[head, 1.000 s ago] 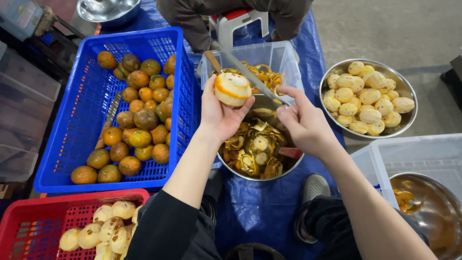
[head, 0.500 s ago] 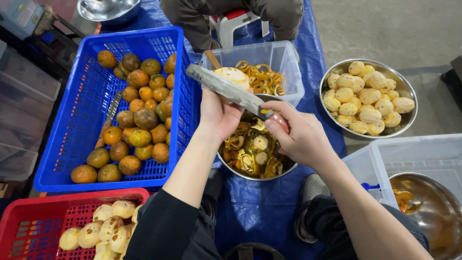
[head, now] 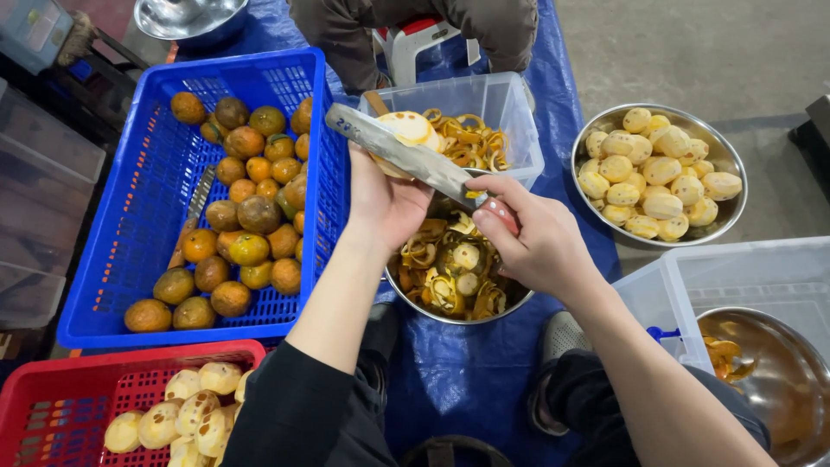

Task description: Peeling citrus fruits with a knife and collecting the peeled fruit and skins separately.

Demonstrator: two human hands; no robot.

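My left hand holds a partly peeled orange fruit up over a steel bowl of peels. My right hand grips the red handle of a knife, whose long flat blade lies across the fruit, pointing up and to the left. The fruit's pale peeled flesh shows above the blade. Both hands sit close together above the bowl.
A blue crate of unpeeled orange fruits stands at left, with a second knife lying in it. A red crate and a steel bowl hold peeled fruits. A clear tub holds peel strips. A person sits opposite on a stool.
The knife blade has swung up across the fruit, from low on the right side to lying over its top. The fruit has turned in my left hand.
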